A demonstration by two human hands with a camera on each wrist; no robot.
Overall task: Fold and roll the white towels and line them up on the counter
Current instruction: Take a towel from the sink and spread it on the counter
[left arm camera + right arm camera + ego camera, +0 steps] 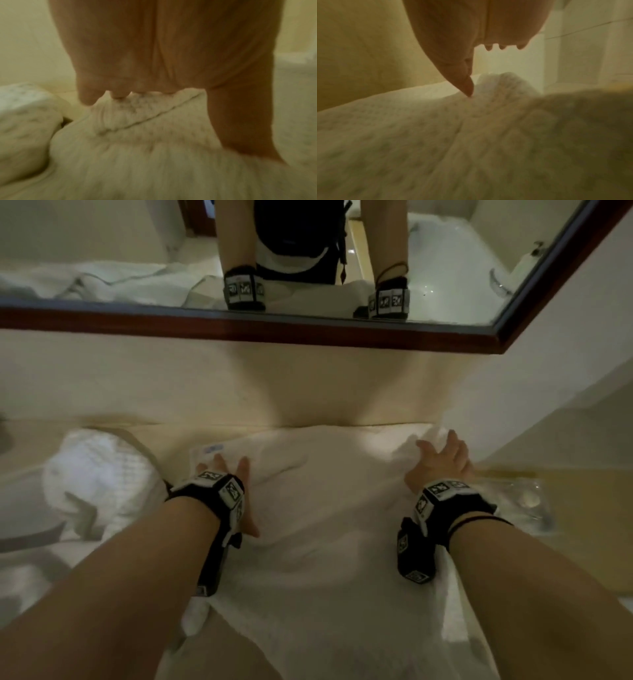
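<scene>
Spreading across the cream counter (565, 484) in front of you, the white towel (325, 525) lies flat from the far wall to the near edge, where it hangs over. A wood-framed mirror (308, 328) runs along the wall above it. To the left sits a second, crumpled towel (99, 474), just beside the flat one. Your left hand (233, 470) rests on the flat towel's far left part, fingers straight and pressing down. Your right hand (442, 460) is at the far right corner, fingers spread; through the blur it seems relaxed, the thumb touching a raised fold (505, 83).
</scene>
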